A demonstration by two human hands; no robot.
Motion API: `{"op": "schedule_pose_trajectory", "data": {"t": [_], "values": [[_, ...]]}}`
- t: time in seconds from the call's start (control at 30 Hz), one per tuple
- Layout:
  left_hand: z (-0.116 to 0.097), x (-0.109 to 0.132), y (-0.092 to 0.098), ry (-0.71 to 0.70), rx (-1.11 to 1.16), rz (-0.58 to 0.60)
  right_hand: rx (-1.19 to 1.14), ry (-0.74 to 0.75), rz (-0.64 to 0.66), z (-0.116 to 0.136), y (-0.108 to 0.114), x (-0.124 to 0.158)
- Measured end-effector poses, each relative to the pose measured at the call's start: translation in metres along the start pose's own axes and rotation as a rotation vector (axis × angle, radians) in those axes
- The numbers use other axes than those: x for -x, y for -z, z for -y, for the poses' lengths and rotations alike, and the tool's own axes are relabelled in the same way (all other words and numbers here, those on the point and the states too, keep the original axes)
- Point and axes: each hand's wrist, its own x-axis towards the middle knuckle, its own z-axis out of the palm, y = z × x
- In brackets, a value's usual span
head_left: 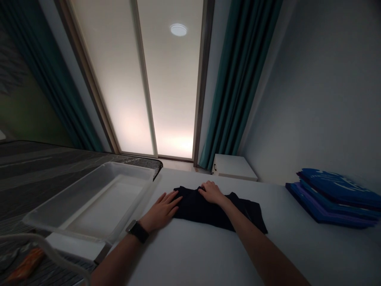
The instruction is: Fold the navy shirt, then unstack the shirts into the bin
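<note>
Forearms [256,238] are crossing tabletop [190,254].
Left hand [162,212], spread, is lying on dark folded garment [193,207]; right hand [212,194], half-curled, is touching it, grip unclear.

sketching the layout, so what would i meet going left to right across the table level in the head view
clear plastic bin → dark cloth → stack of folded clothes

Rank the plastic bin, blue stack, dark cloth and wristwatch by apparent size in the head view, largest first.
1. Plastic bin
2. Blue stack and dark cloth: too close to rank; the right hand hides some cloth
3. Wristwatch
</note>
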Motion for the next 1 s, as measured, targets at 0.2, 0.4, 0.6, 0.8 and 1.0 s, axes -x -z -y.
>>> {"op": "schedule_pose_trajectory", "data": {"t": [0.2,0.4,0.6,0.8,1.0], "values": [[0.001,0.0,0.006,-0.04,0.014,0.0,-0.024,0.071,-0.007,0.003,-0.002,-0.007],[0.006,0.003,0.005,0.101,-0.016,-0.072,0.017,0.054,-0.021,0.008,-0.014,0.0],[-0.018,-0.02,0.015,0.043,-0.021,-0.109,0.067,0.039,-0.078,0.012,-0.02,0.006],[-0.038,-0.039,-0.007,0.079,-0.002,-0.077,0.087,0.05,-0.084,0.013,-0.02,0.007],[-0.014,-0.021,-0.014,0.098,-0.036,-0.044,0.065,0.04,-0.086,0.012,-0.023,0.005]]}}
